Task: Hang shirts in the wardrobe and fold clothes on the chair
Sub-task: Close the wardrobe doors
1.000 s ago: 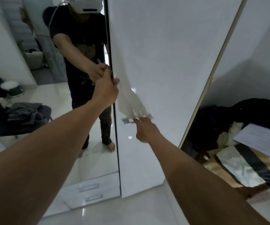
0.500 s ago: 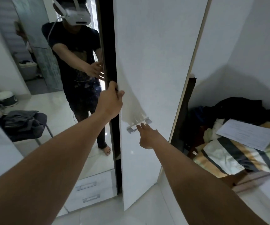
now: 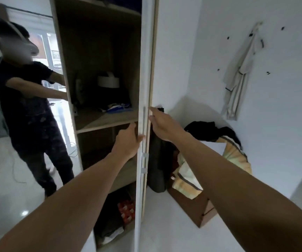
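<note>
The wardrobe (image 3: 99,42) stands open, its wooden shelves in shadow. Its white door (image 3: 140,188) is swung out and seen edge-on, with a metal handle (image 3: 144,161) on it. My left hand (image 3: 127,142) grips the door's edge from the inner side, thumb over the edge, just above the handle. My right hand (image 3: 162,124) is off the handle, fingers spread, beside the door's outer face. A pale shirt (image 3: 237,79) hangs on a wall hook at the right. Some blue and white clothes (image 3: 118,108) lie on the middle shelf.
A mirror door (image 3: 19,124) at the left reflects me. A white round box (image 3: 108,81) sits on the shelf, a red packet (image 3: 126,211) at the bottom. Right of the wardrobe are a dark hanging garment (image 3: 157,160), black clothes (image 3: 206,128), striped bedding (image 3: 235,153) and a cardboard box (image 3: 197,206).
The door has swung from nearly closed to wide open, showing the shelves. My right hand has let go of the handle and opened. My left hand stays on the door's edge.
</note>
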### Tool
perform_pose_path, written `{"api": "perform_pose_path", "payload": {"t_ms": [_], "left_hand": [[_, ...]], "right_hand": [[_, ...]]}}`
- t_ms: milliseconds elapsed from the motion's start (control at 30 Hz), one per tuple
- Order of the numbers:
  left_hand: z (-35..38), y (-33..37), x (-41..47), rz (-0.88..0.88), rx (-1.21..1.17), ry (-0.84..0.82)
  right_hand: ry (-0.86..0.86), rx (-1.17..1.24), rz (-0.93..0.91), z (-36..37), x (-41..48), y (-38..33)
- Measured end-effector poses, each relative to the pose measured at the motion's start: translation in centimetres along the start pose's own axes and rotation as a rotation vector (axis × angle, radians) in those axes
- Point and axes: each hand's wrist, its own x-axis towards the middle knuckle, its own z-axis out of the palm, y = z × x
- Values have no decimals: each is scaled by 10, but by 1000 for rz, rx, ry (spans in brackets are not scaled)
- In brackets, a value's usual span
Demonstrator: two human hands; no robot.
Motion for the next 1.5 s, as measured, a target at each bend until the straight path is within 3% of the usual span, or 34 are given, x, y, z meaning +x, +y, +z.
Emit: {"api": "perform_pose_path", "payload": {"t_ms": [133,367,533,633,833,1233,1500], "left_hand": [[25,35,5,-9,-24,-104],[71,88,27,46,11,-170],[120,121,57,60,40,-187],[152,132,77,122,129,-156],[199,154,100,130,88,-134],[234,179,120,80,139,-88],[188,159,132,106,283,-170]], "right_hand": [[172,74,-28,-66,-1,-14],[339,-66,-7,-134,2,16],[518,-511,-50,-165,18,63],[463,-763,-49,-181,29,93],[479,-947,-41,-205,38,146],[475,-1027,-25,-212,48,183],[459,-1002,-86,-192,50,151]]}}
